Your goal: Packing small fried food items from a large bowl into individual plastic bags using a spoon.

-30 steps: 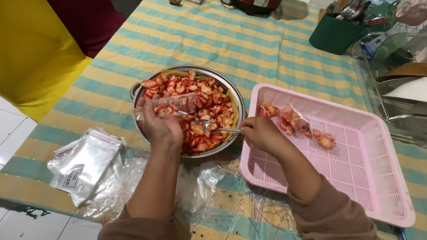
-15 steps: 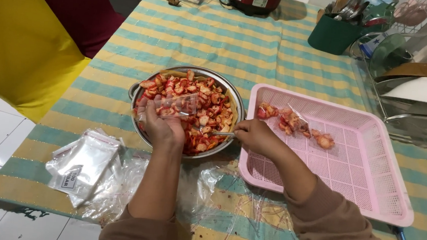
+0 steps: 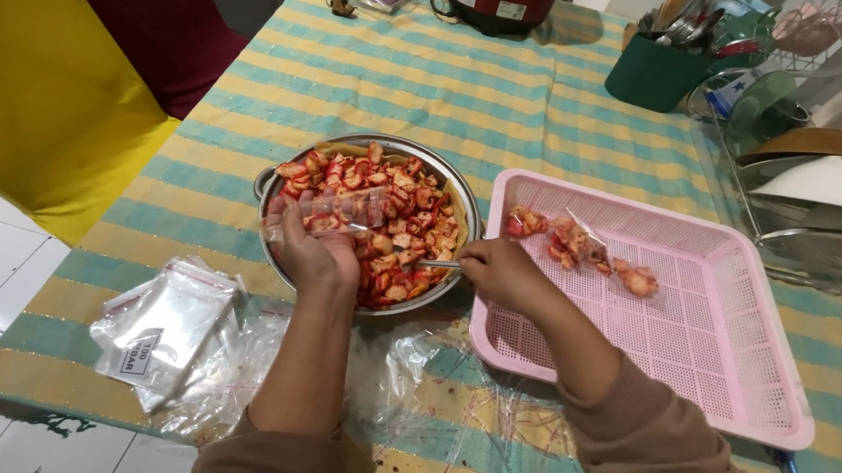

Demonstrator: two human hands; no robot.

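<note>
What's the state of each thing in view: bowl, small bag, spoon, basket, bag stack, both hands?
metal bowl: upright, nearly full of red chips
small clear bag: held open over the bowl, partly filled
spoon: held level, tip in the chips
pink basket: mostly bare, a few filled bags at the far end
stack of bags: flat, unfilled
left hand: closed on the small clear bag
right hand: closed on the spoon
</note>
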